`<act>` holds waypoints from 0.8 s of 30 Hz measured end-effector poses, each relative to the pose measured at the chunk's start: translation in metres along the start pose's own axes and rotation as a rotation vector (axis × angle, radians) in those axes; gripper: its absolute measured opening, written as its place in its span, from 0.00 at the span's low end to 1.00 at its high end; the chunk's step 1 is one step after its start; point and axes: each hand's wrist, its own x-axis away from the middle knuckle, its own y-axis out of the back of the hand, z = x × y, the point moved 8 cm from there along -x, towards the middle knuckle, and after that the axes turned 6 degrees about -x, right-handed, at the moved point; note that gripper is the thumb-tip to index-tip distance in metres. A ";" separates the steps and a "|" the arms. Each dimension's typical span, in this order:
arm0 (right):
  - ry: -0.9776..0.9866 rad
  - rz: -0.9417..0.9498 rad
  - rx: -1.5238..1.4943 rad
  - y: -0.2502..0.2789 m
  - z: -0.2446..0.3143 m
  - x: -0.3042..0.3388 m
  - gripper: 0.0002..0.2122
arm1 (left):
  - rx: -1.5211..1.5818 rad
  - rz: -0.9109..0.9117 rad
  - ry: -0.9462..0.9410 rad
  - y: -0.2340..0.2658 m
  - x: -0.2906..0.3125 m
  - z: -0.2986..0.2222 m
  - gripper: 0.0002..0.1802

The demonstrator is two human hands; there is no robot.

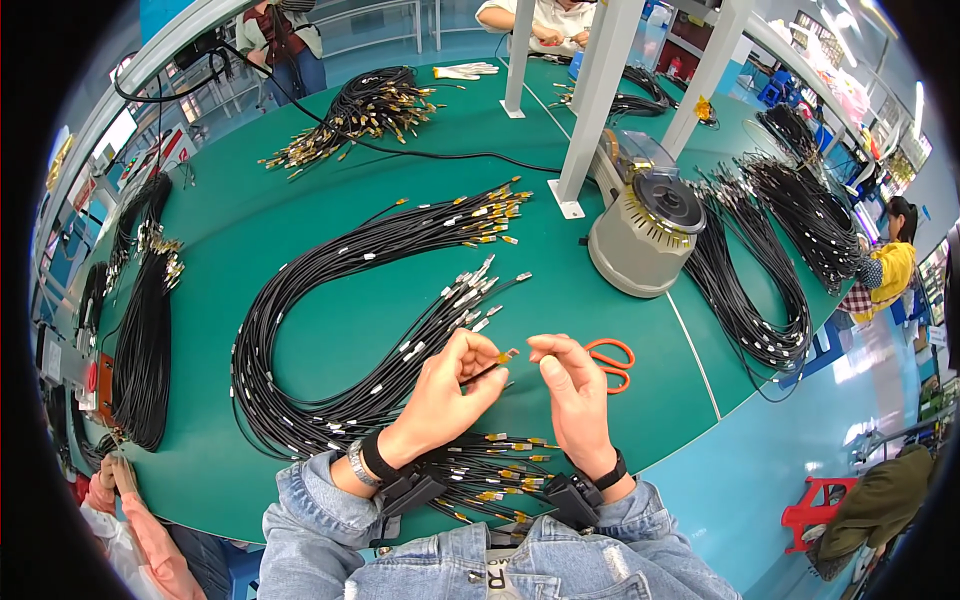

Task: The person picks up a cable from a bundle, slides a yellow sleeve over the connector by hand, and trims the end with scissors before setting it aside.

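Note:
Between the thumb and fingers of my left hand (455, 385) is the end of a black cable, with a yellow-tagged connector (506, 356) poking out toward the right. My right hand (575, 395) is just beside that connector, its fingers bent and the thumb slightly apart from them; nothing shows in its grasp. A large U-shaped bundle of black cables (262, 340) lies to the left, with yellow-tagged ends at the far tip and white-tagged ends near my left hand. More yellow-tagged cable ends (490, 470) spread out below my hands, in front of my body.
Scissors with orange handles (612, 365) lie right of my right hand. A grey round machine (645, 235) stands by white metal posts (590, 110). Further cable bundles lie left (143, 350), far (370, 105) and right (745, 290) on the green table (330, 200). Other people are around it.

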 end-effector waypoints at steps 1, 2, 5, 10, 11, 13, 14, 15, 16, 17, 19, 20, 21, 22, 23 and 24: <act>-0.001 -0.021 0.001 0.004 0.000 0.000 0.10 | -0.110 -0.037 -0.106 0.000 -0.001 -0.003 0.06; -0.003 -0.042 0.002 0.007 0.000 0.000 0.10 | -0.220 -0.074 -0.212 0.000 0.000 -0.010 0.06; 0.001 -0.049 0.020 0.012 -0.002 -0.001 0.11 | -0.373 -0.077 -0.276 -0.001 0.004 -0.014 0.05; 0.027 0.010 0.128 0.007 -0.002 -0.004 0.13 | -0.292 0.018 -0.119 -0.002 0.003 -0.009 0.04; 0.035 0.027 0.161 0.004 -0.001 -0.004 0.13 | -0.292 0.019 -0.118 -0.001 0.003 -0.010 0.04; 0.038 0.041 0.163 0.001 -0.001 -0.005 0.13 | -0.167 0.072 -0.028 -0.001 0.003 -0.005 0.06; 0.042 0.056 0.166 -0.001 -0.001 -0.005 0.13 | -0.105 0.099 0.017 -0.002 0.002 -0.001 0.07; 0.046 0.071 0.170 -0.003 -0.001 -0.005 0.14 | -0.104 0.100 0.017 -0.002 0.002 -0.001 0.07; 0.045 0.071 0.169 -0.003 -0.002 -0.005 0.14 | -0.065 0.112 0.032 -0.003 0.002 0.000 0.07; 0.035 0.074 0.156 -0.003 -0.004 -0.005 0.13 | -0.027 0.124 0.048 -0.004 0.002 0.002 0.08; 0.016 0.079 0.129 -0.003 -0.007 -0.004 0.13 | 0.013 0.136 0.064 -0.004 0.002 0.003 0.09; 0.015 0.079 0.129 -0.003 -0.008 -0.004 0.13 | 0.026 0.149 0.086 -0.005 0.003 0.003 0.09; -0.007 0.080 0.098 -0.003 -0.010 -0.004 0.13 | 0.038 0.161 0.108 -0.005 0.003 0.004 0.09; -0.028 0.082 0.066 -0.003 -0.012 -0.004 0.13 | 0.051 0.174 0.130 -0.006 0.003 0.005 0.10; -0.050 0.084 0.035 -0.003 -0.014 -0.004 0.12 | 0.051 0.173 0.130 -0.006 0.003 0.005 0.10; -0.050 0.085 0.035 -0.003 -0.014 -0.004 0.12 | 0.045 0.172 0.124 -0.006 0.003 0.005 0.10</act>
